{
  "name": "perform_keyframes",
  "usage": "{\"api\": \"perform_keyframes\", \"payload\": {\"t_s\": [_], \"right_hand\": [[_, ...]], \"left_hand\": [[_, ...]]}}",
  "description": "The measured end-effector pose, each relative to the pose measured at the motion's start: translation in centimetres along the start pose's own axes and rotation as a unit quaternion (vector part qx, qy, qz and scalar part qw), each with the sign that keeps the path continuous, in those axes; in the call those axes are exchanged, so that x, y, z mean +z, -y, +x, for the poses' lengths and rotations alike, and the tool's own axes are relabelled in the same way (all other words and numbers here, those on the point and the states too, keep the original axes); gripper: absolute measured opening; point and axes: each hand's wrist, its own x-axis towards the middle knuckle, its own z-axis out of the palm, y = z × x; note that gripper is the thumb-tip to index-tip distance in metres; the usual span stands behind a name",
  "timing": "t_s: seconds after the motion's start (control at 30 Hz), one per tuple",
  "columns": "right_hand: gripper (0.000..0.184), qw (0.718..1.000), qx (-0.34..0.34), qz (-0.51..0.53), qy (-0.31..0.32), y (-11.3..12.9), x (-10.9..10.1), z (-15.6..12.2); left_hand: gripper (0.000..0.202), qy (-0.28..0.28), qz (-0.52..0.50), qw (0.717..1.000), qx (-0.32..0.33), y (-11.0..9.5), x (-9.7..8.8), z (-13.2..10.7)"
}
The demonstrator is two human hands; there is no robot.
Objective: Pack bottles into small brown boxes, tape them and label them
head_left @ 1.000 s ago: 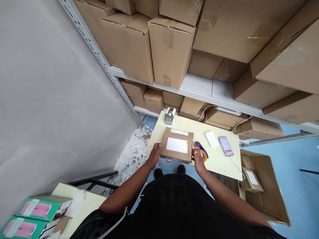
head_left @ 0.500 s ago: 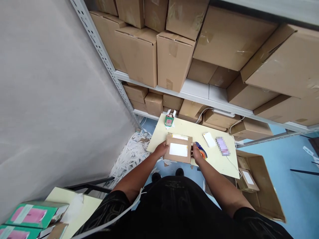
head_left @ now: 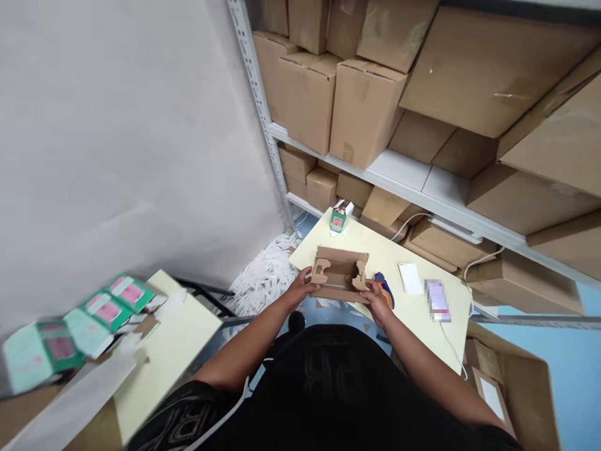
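Between my two hands is a small brown cardboard box [head_left: 339, 292], its top facing up and uncovered, with cut end flaps at both sides. My left hand [head_left: 301, 286] grips its left end. The right end is held by my right hand [head_left: 377, 299], fingers over the edge. Just beyond my right hand lies a blue and orange tape dispenser [head_left: 385, 289] on the pale yellow table [head_left: 375, 250]. Farther right are a white stack of labels [head_left: 410, 278] and a blurred purple phone-like object [head_left: 437, 300]. The box's inside looks bare.
A small green and pink carton [head_left: 339, 218] stands at the table's far corner. Shelves of cardboard boxes [head_left: 369, 113] rise behind. Shredded paper [head_left: 263, 266] covers the floor at left. More green cartons [head_left: 129, 291] lie on a left table; a large open carton [head_left: 530, 376] is at lower right.
The labelled closed face of a box no longer shows; an open-topped box is now between my hands. The view has turned left, bringing more of the left table into sight.
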Motion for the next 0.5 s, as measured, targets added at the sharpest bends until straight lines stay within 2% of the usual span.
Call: {"api": "perform_keyframes", "payload": {"t_s": [0.07,0.13,0.23,0.3,0.4,0.5], "right_hand": [[0.059,0.999,-0.006,-0.006,0.050,0.1,-1.1,0.4],[0.066,0.995,0.007,-0.019,0.093,0.3,-1.9,0.7],[0.068,0.991,0.003,-0.068,0.114,0.6,-1.9,0.8],[0.065,0.987,-0.046,-0.115,0.106,0.9,-1.3,0.6],[0.059,0.970,-0.138,-0.178,0.092,1.5,-0.2,-0.6],[0.056,0.933,-0.232,-0.251,0.116,2.6,1.2,-2.5]], "left_hand": [[0.084,0.005,-0.010,1.000,0.001,0.7,1.0,-1.7],[0.083,-0.018,-0.007,1.000,-0.002,1.3,2.7,-3.2],[0.072,-0.124,0.040,0.991,-0.014,1.6,5.5,-5.1],[0.065,-0.206,0.086,0.975,-0.005,1.6,7.0,-6.3],[0.072,-0.257,0.102,0.959,0.056,1.7,7.5,-8.6],[0.087,-0.296,0.074,0.950,0.067,2.4,6.5,-11.9]]}}
